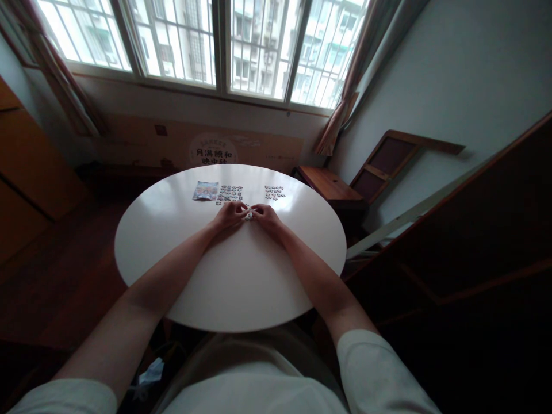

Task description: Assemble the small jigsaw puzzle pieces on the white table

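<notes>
Near the middle of the white round table, my left hand (232, 214) and my right hand (264, 216) face each other, almost touching. Their thumbs and fingers close in a pinch on small jigsaw puzzle pieces (249, 216) between the fingertips. How the pieces sit in each hand is too small to make out. Just beyond my left hand lie rows of loose jigsaw pieces (231, 192). A smaller group of pieces (275, 192) is set out in rows beyond my right hand. Left of the rows rests a colourful picture sheet (206, 191).
The round tabletop (241, 287) reaches close to my body. A wooden stool or bench (328, 183) stands behind its right edge, beside a leaning wooden frame (390, 158). A printed cardboard panel (142, 138) is under the barred window (259, 52). Dark furniture (470, 276) rises at right.
</notes>
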### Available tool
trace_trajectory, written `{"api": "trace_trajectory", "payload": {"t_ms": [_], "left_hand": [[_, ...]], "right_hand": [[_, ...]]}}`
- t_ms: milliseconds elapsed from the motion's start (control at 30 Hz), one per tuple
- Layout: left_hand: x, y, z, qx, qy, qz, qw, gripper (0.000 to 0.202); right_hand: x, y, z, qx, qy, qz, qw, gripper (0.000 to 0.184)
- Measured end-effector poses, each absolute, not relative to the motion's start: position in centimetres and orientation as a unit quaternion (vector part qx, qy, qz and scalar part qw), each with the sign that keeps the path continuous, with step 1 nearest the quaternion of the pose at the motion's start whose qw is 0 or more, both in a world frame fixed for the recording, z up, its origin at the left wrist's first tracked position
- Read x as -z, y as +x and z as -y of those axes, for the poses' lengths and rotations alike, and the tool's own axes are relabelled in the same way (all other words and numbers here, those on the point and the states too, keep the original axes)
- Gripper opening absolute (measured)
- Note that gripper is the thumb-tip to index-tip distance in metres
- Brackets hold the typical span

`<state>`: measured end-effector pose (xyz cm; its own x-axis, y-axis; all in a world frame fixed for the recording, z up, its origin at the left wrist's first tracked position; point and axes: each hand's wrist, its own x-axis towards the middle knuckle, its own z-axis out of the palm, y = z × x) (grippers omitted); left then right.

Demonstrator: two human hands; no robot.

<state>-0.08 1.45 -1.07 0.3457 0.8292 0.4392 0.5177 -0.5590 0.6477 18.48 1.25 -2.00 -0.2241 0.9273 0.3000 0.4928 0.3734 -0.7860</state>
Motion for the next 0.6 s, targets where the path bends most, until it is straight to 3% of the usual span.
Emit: {"api": "trace_trajectory", "payload": {"t_ms": [600], "left_hand": [[1.05, -0.14, -1.39, -0.382, 0.799, -0.420, 0.201, 0.028]], "right_hand": [[1.84, 18.47, -1.15, -0.276, -0.487, 0.735, 0.381, 0.023]]}}
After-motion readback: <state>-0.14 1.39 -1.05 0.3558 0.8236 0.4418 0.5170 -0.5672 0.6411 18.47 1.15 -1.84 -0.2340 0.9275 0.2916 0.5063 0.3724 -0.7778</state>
